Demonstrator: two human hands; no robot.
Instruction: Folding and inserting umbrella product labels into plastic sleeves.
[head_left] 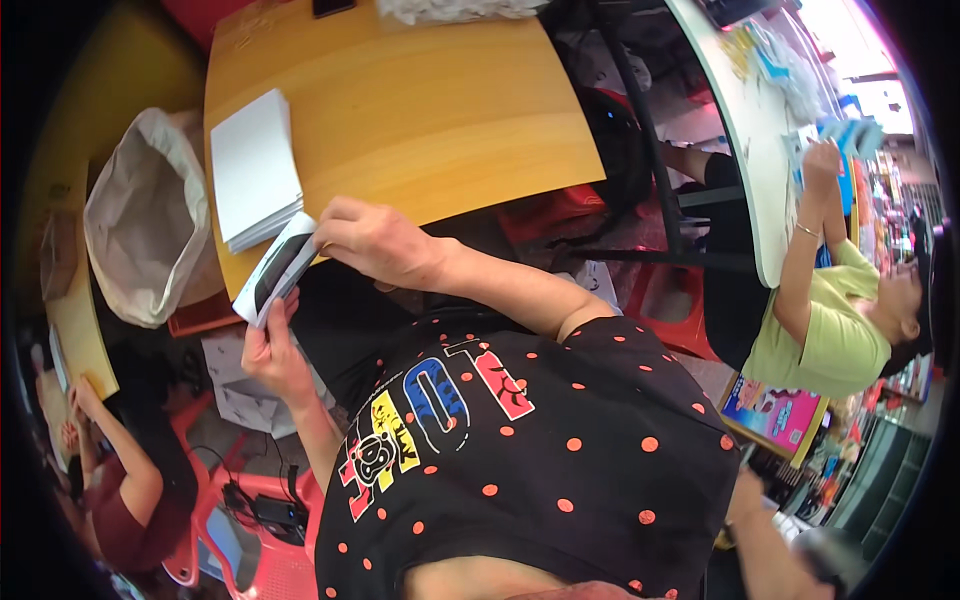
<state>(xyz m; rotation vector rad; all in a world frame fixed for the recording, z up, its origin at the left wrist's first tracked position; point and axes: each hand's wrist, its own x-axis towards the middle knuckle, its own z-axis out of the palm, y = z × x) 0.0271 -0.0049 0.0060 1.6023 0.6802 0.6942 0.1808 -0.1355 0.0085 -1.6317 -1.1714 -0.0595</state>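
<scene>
Both my hands hold a folded white paper piece with a dark panel (272, 270) at the near left corner of a yellow wooden table (430, 110). My left hand (277, 352) pinches its lower edge from below. At its upper right edge, the fingers of my right hand (380, 242) are closed on it, a ring showing on one finger. Just beyond the piece, a stack of white paper sheets (255, 170) lies on the table. I cannot make out whether the folded piece is a leaflet or a flat sleeve.
An open cream cloth bag (150, 220) stands left of the table. A red plastic stool (275, 560) is at lower left. One person (130, 490) works at far left, another in a light green shirt (830, 320) at a white table (735, 120) on the right.
</scene>
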